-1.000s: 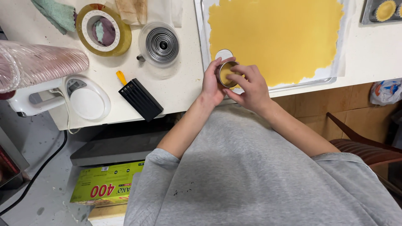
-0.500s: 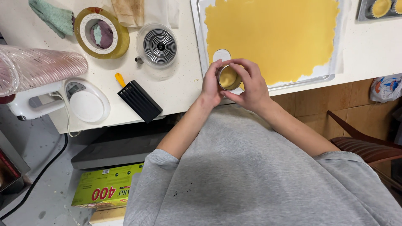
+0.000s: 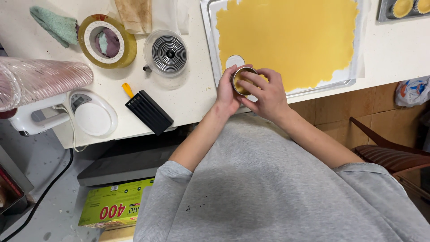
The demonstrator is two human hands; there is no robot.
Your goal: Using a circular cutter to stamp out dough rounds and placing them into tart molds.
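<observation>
My left hand holds a small round metal tart tin lined with yellow dough, just over the table's front edge. The fingers of my right hand press into the dough inside the tin. Behind the hands lies a rolled yellow dough sheet on a baking tray, with a round hole cut out near its front left corner.
A set of nested round cutters sits left of the tray. A black scraper with a yellow handle, a white kitchen scale, a tape roll, a green cloth, stacked plastic cups and lined tart tins are also on the table.
The tin has turned up from lying sideways so its opening faces the camera. My right fingers have moved into it.
</observation>
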